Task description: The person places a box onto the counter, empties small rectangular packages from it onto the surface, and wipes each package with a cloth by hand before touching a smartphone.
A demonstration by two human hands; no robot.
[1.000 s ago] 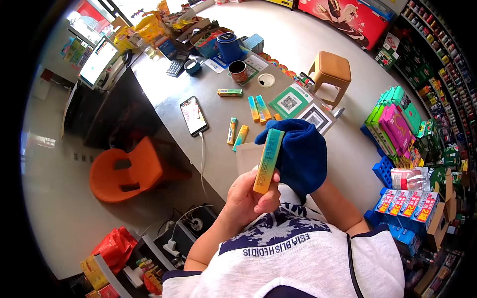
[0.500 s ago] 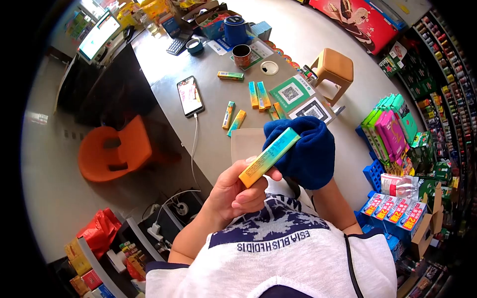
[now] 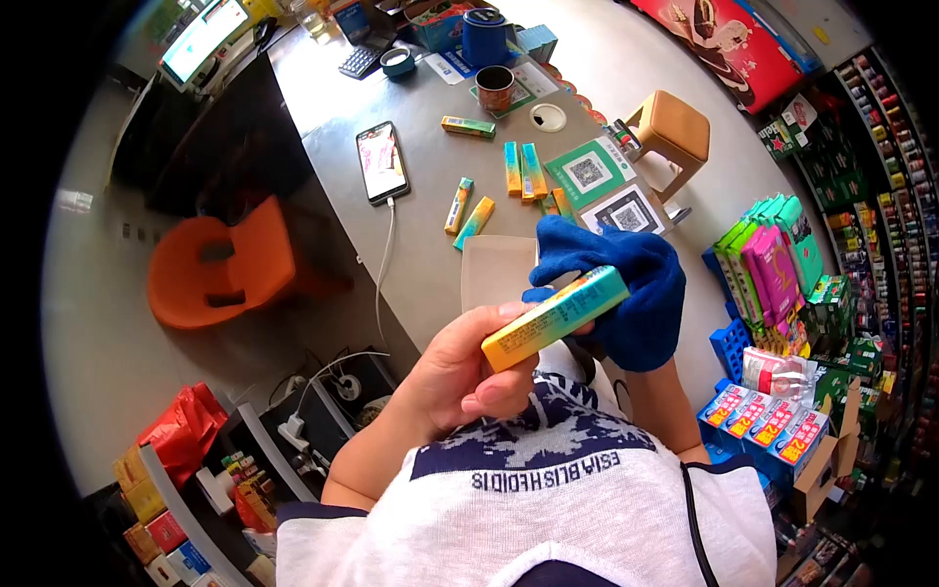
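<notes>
My left hand (image 3: 469, 377) grips a slim yellow-and-teal box (image 3: 554, 318) by its yellow end, thumb on top and fingers curled beneath. Against the teal end lies a dark blue cloth (image 3: 646, 293), bunched over my right hand, whose fingers are hidden inside it; only the wrist (image 3: 653, 396) shows below. Beyond my hands, several boxes of the same kind lie on the grey counter: a pair side by side (image 3: 521, 171), two slanted ones near the phone, one farther back (image 3: 469, 127), and some partly behind the cloth.
A charging phone (image 3: 381, 166) lies on the counter, its white cable hanging over the edge. QR code cards (image 3: 587, 171), a brown tin (image 3: 495, 88) and a blue container (image 3: 485, 37) stand or lie farther back. An orange chair (image 3: 220, 264) is left; stacked goods (image 3: 768, 421) are right.
The box has rolled in my left hand, now showing a printed side and part of another face. The cloth has shifted and spread slightly toward the right. The whole view has moved a little.
</notes>
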